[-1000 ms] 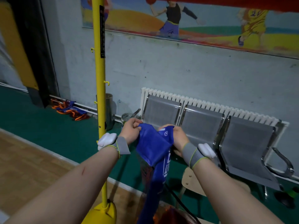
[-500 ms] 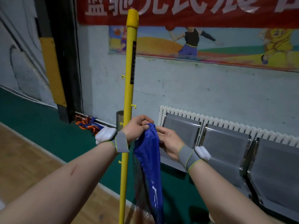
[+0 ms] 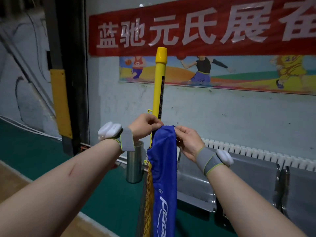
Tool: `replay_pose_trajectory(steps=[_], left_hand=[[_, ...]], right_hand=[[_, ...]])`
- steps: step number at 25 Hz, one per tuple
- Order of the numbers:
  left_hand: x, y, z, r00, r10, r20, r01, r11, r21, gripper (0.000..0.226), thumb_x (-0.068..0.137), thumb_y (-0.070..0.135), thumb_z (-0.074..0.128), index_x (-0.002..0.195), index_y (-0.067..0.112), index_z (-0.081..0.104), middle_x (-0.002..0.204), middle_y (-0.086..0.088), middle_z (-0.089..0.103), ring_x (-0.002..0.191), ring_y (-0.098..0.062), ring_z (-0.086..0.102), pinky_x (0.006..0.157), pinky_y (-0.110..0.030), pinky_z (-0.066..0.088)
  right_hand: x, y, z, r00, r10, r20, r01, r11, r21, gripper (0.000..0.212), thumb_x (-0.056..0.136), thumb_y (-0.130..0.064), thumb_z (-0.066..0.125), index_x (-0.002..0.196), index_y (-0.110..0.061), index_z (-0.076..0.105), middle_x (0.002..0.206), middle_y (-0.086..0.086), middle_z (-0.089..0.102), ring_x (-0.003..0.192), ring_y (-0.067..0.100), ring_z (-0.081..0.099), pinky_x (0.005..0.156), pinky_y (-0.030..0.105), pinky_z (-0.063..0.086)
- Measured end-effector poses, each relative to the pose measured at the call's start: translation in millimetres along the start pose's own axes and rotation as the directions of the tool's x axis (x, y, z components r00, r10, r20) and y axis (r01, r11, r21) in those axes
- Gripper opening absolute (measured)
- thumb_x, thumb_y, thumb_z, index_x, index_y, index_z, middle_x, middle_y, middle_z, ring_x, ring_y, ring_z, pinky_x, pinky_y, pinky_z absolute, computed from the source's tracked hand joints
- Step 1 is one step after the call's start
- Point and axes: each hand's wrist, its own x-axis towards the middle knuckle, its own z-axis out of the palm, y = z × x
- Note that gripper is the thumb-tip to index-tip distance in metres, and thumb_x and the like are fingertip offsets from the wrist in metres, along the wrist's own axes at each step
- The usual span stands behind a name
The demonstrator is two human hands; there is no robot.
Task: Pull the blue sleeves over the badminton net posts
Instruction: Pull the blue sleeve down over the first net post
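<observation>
A yellow net post (image 3: 159, 86) stands upright in front of me, its capped top well above my hands. The blue sleeve (image 3: 163, 170) with white lettering hangs down in front of the post's lower part, with dark netting along its left edge. My left hand (image 3: 144, 125) pinches the left side of the sleeve's top opening, right against the post. My right hand (image 3: 187, 141) pinches the right side of that opening. The opening sits below the post's top, beside the shaft.
A row of grey metal seats (image 3: 256, 182) and a white radiator (image 3: 256, 151) line the wall at right. A metal bin (image 3: 135, 165) stands behind the post. A dark pillar with yellow padding (image 3: 61, 103) rises at left. Green and wooden floor lies below.
My head has tilted up, so the post's top and the red banner have come into view. Both hands have raised the sleeve's opening higher along the post and spread it.
</observation>
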Motion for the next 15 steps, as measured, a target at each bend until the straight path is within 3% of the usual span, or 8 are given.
replay_pose_trajectory(steps=[2, 5, 7, 15], left_hand=[[13, 3, -13, 0.999, -0.012, 0.039, 0.009, 0.998, 0.066, 0.015, 0.092, 0.007, 0.051, 0.082, 0.008, 0.062, 0.067, -0.002, 0.055, 0.05, 0.0, 0.047, 0.047, -0.012, 0.033], [33, 11, -30, 0.994, -0.062, 0.089, 0.045, 0.982, 0.185, 0.02, 0.092, 0.015, 0.054, 0.071, 0.016, 0.057, 0.074, -0.005, 0.053, 0.07, -0.017, 0.04, 0.057, -0.022, 0.031], [44, 21, -39, 0.995, -0.059, 0.08, 0.041, 0.978, 0.205, 0.022, 0.092, 0.016, 0.053, 0.07, 0.016, 0.055, 0.075, -0.005, 0.052, 0.071, -0.018, 0.039, 0.058, -0.023, 0.031], [105, 68, -58, 0.982, 0.095, -0.163, -0.074, 0.988, 0.133, 0.024, 0.093, 0.014, 0.051, 0.069, 0.014, 0.049, 0.073, -0.009, 0.046, 0.063, -0.015, 0.038, 0.054, -0.022, 0.031]], right_hand=[[13, -8, 8, 0.999, -0.036, -0.008, 0.036, 0.999, -0.009, 0.017, 0.092, -0.004, 0.05, 0.077, -0.008, 0.058, 0.056, -0.005, 0.064, 0.052, 0.003, 0.057, 0.051, 0.013, 0.047], [33, -18, 12, 0.998, -0.068, -0.006, 0.068, 0.996, -0.057, 0.017, 0.091, -0.004, 0.051, 0.077, -0.01, 0.059, 0.059, -0.003, 0.062, 0.051, 0.005, 0.056, 0.051, 0.013, 0.048], [47, -29, 12, 0.996, -0.093, 0.007, 0.093, 0.993, -0.066, 0.019, 0.091, -0.003, 0.051, 0.076, -0.01, 0.059, 0.054, -0.007, 0.063, 0.049, 0.002, 0.058, 0.049, 0.013, 0.047], [126, -85, 15, 0.971, -0.21, 0.112, 0.217, 0.975, -0.051, 0.02, 0.093, -0.008, 0.048, 0.076, -0.011, 0.057, 0.069, 0.003, 0.056, 0.06, 0.012, 0.048, 0.052, 0.016, 0.043]])
